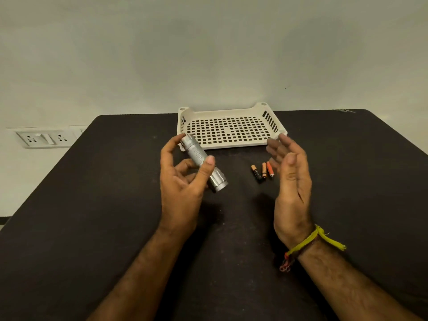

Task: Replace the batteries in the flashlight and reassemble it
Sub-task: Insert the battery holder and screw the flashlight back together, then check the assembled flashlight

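the person's forearms enter from 6 o'clock, the right wrist wearing a yellow thread band (318, 238). the left hand (183, 181) holds the silver flashlight (203, 162) off the black table (92, 205), thumb curled over the knurled barrel and fingers beneath, so the flashlight sits at about 10 o'clock from table centre, wide head end angled toward 5 o'clock and tail end toward 11 o'clock. the right hand (290, 179) is spread, fingers relaxed and holding nothing, hovering just beside three small batteries (262, 170) that lie on the table at about 1 o'clock. a cream perforated tray (231, 112) stands at 12 o'clock, near the wall; a wall socket plate (44, 139) shows at 9 o'clock. whether the flashlight is closed cannot be told for certain; no separate cap is visible. the step in hand appears to be opening the body. recommended: keep the barrel steady in the left hand, bring the right hand to one end, grip the ridged section firmly and unscrew over the table so loose parts do not roll off.
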